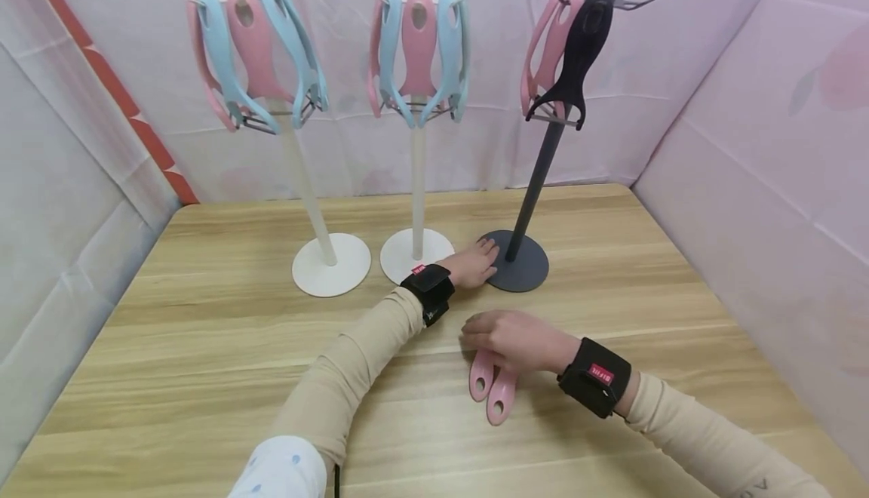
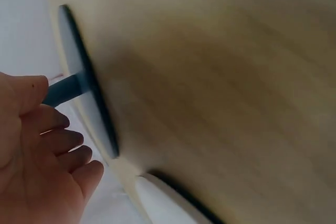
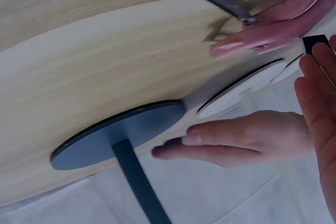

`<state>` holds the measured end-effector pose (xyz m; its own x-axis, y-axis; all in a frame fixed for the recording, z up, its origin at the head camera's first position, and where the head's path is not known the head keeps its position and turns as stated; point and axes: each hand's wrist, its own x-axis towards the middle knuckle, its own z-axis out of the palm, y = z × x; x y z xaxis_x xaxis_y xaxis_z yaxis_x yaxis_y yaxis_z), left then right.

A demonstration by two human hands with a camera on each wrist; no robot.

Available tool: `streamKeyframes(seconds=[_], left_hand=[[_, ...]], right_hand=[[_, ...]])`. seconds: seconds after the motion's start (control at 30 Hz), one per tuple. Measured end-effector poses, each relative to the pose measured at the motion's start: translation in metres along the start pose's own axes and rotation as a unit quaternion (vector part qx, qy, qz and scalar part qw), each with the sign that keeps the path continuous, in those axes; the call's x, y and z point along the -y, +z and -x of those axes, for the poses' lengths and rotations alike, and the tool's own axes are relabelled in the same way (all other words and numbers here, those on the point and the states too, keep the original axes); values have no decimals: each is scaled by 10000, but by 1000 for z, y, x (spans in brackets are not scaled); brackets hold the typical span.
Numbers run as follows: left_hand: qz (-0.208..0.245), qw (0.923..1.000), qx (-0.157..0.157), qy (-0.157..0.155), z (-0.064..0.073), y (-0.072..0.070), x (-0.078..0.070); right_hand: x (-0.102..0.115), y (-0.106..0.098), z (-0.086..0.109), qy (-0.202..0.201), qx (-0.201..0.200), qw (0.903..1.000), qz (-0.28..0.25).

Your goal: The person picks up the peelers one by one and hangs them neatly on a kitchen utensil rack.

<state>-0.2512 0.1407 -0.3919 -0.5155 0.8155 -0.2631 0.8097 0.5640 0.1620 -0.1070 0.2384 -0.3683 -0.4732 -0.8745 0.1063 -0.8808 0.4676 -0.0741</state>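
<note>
Two pink peelers [image 1: 501, 400] lie side by side on the table, their holed handles toward me. My right hand [image 1: 512, 339] is over their blade ends and hides them in the head view. In the right wrist view, a pink peeler [image 3: 257, 35] shows its metal blade, beside the loosely extended fingers [image 3: 317, 98]. My left hand [image 1: 473, 262] reaches to the round base [image 1: 519, 275] of the dark stand, fingers extended over its left edge. From the left wrist, that hand [image 2: 47, 150] appears with relaxed fingers near the dark pole [image 2: 65, 88].
On the dark stand's hooks hang pink peelers [image 1: 557, 45] and a black peeler [image 1: 584, 49]. Two white stands [image 1: 333, 268] [image 1: 418, 173] to the left carry pink and blue peelers. Cloth walls [image 1: 781, 128] border the wooden table [image 1: 204, 377] at the back and sides.
</note>
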Motion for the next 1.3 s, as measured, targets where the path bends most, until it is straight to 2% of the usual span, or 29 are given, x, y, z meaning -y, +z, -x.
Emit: streamKeyframes(seconds=[0.17, 0.27, 0.57, 1.0, 1.17, 1.3], left_hand=[[-15, 9998, 222, -16, 1, 7, 1], [-177, 9993, 339, 22, 2, 8, 0], [-596, 9960, 659, -102, 6, 8, -5], [-911, 9932, 706, -171, 6, 8, -6], [-932, 9930, 708, -178, 8, 6, -8], [-847, 9936, 719, -175, 11, 5, -9]], right_hand=[[6, 0, -4, -4, 444, 9989, 119], [8, -1, -5, -27, 595, 9982, 118], [11, 0, -5, -191, 677, 9973, 187], [10, 3, -5, -139, 495, 9979, 405], [9, -4, -2, -210, 141, 9984, 510], [7, -12, 0, -133, -314, 9993, 147]])
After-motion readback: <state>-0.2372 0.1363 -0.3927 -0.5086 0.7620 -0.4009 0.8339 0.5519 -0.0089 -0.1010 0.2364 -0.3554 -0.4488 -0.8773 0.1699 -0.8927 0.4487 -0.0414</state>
